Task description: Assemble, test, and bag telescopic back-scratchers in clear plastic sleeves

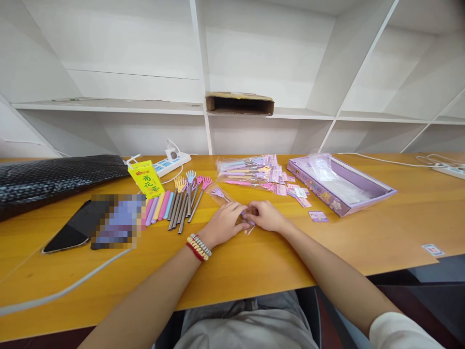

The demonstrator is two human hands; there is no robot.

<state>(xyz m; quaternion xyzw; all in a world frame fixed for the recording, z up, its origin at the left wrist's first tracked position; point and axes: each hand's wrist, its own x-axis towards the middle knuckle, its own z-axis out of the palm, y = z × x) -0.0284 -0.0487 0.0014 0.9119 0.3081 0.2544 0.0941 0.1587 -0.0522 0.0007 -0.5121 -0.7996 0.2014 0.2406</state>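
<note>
Both of my hands meet over a purple back scratcher (219,193) in a clear plastic bag, low over the table. Its hand-shaped head points away to the upper left, and its lower part is mostly hidden under my fingers. My left hand (225,220) lies across the bag with its fingers closed on it. At the lower end, my right hand (267,215) pinches the bag with bent fingers. To the left lie loose back scratchers (189,194) with metal rods and coloured heads, beside several pastel handle tubes (158,207).
Bagged back scratchers (247,172) lie behind my hands, near small printed cards (318,216). A purple box (341,206) holding clear bags is at right. Left are a yellow drink carton (147,178), a power strip (172,165), a phone (70,227) and a black wrapped bundle (61,177).
</note>
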